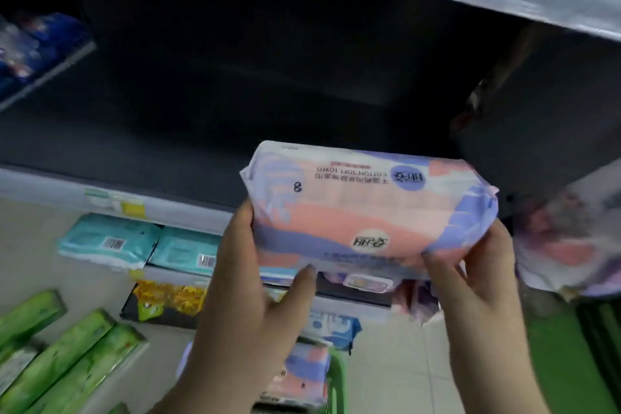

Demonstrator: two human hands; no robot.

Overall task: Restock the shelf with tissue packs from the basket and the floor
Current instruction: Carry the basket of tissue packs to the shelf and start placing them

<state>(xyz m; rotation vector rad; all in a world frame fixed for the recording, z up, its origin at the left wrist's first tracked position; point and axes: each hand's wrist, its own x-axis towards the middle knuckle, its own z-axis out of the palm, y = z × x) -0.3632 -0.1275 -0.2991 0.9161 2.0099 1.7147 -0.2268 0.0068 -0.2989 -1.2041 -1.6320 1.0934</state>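
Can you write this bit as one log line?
step: shelving | left hand: grips pack | right hand: grips pack | shelf: dark, ahead

The left hand [255, 282] hides most of the green basket [337, 376] below it, and the packs inside are blurred. Right of the right hand [470, 276], 1 pastel pack [568, 245] smears beyond reading. Both forearms leave the bottom edge.

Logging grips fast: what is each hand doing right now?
Left hand: holding the left end of the pink and purple tissue pack.
Right hand: holding its right end.
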